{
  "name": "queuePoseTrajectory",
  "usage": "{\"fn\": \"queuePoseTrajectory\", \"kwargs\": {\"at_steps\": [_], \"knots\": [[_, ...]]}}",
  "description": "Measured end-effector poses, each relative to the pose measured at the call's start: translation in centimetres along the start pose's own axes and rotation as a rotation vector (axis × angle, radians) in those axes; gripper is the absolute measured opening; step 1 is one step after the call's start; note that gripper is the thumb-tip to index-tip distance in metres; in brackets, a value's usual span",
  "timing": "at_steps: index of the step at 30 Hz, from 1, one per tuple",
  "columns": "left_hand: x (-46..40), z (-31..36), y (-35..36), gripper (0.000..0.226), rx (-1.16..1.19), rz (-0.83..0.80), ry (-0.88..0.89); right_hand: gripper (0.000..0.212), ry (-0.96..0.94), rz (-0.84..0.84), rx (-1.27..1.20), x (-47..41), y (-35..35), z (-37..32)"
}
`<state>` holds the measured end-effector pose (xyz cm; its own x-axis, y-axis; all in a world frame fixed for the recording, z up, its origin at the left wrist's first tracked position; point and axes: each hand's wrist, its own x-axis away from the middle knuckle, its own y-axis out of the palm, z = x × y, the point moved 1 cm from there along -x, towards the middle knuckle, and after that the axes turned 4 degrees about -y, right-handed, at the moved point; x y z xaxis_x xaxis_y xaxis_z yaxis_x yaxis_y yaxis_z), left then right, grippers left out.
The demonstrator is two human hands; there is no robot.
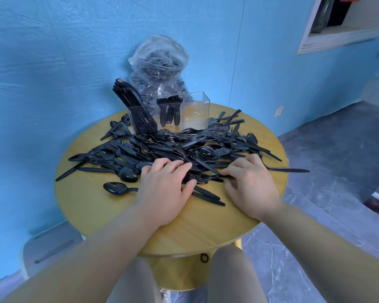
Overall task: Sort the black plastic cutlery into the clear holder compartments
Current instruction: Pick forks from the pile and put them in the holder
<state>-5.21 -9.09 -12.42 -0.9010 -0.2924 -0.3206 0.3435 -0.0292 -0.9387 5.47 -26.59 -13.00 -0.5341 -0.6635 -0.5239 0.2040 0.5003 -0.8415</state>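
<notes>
Table: I see a round wooden table (206, 226) set against a blue wall (53, 51).
Cutlery: a loose heap of black cutlery (173, 147) sprawls across the middle of the table, with spoons, forks and knives mixed.
Holder: the clear holder (169, 114) stands at the far edge, just behind the heap. Its left compartment is packed with leaning black pieces, the middle one holds a small upright bunch, and the right one looks bare.
Bag: a clear bag (160, 64) with more black pieces sits behind the holder.
Left hand: my left hand (164, 189) lies flat on the near edge of the heap, fingers spread and straight, gripping nothing.
Right hand: my right hand (249, 184) has fingers curled at a piece on the heap's near edge; I cannot tell whether it actually holds it.
Spoon: one spoon (118, 188) lies apart, left of my left hand.
</notes>
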Motion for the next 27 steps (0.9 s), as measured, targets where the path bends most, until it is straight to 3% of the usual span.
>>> {"fn": "queuePoseTrajectory", "kwargs": {"at_steps": [3,8,16,23,27], "knots": [[0.0,-0.04,0.1,0.051,0.011,-0.007,-0.001,0.032,0.047,-0.047,0.04,-0.39,0.17,0.26],[0.26,-0.17,0.07,0.025,0.065,0.077,-0.002,0.029,0.059,-0.129,0.092,-0.61,0.23,0.06],[0.29,0.02,-0.28,0.045,0.103,0.014,-0.063,0.039,0.071,-0.212,0.024,-0.8,-0.16,-0.2],[0.34,0.03,-0.38,0.054,0.151,0.027,-0.071,0.022,-0.015,-0.167,-0.087,-0.7,0.05,0.03],[0.29,-0.16,-0.25,0.041,0.156,0.023,-0.015,0.01,-0.116,-0.124,-0.171,-0.58,0.02,0.02]]}}
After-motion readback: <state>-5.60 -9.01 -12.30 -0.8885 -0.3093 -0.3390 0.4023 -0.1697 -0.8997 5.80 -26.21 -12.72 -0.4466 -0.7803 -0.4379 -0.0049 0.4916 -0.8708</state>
